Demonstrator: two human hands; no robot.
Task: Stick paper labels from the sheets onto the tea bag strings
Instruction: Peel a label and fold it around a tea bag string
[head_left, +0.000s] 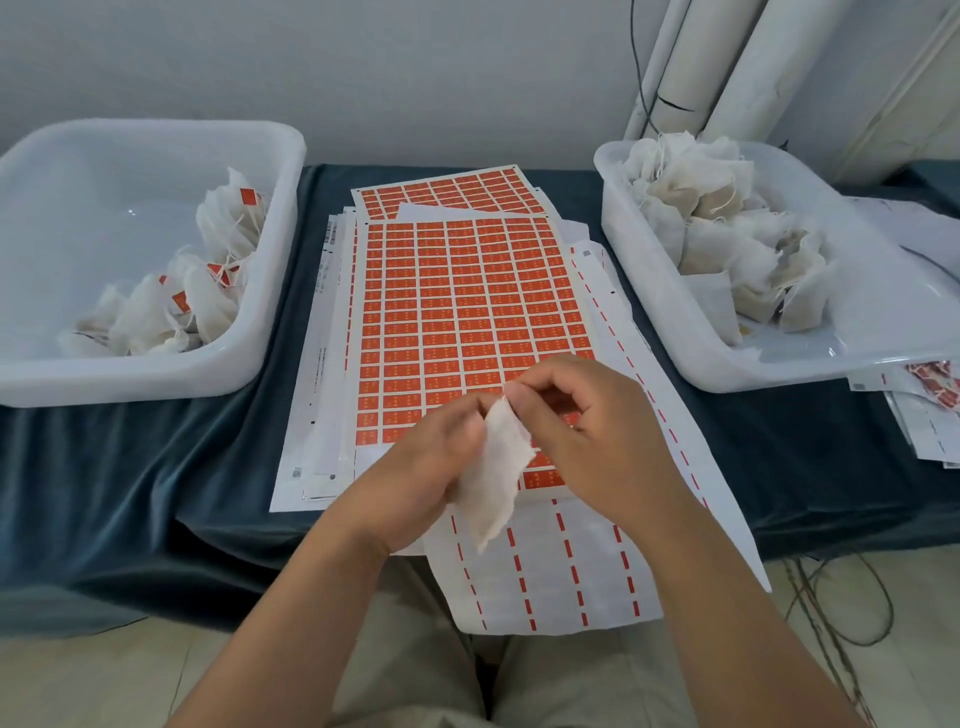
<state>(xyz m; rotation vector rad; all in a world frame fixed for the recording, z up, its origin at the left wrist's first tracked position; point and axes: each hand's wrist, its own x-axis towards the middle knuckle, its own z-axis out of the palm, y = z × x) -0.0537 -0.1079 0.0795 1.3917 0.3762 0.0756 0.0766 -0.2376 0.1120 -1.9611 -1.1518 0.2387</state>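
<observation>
A white tea bag (493, 478) hangs between my hands above the near end of the orange label sheet (467, 312). My left hand (421, 473) grips the bag's left side. My right hand (587, 431) pinches its top edge with curled fingers; the string is too fine to make out. The left white bin (270, 218) holds several tea bags with orange labels (171, 306). In the right white bin (613, 228) lies a heap of unlabelled tea bags (727, 234).
Used backing sheets with red dashes (545, 571) hang over the table's front edge. More sheets (924, 415) lie at the far right. A dark blue cloth (130, 467) covers the table. White pipes (701, 67) and a cable stand against the wall behind.
</observation>
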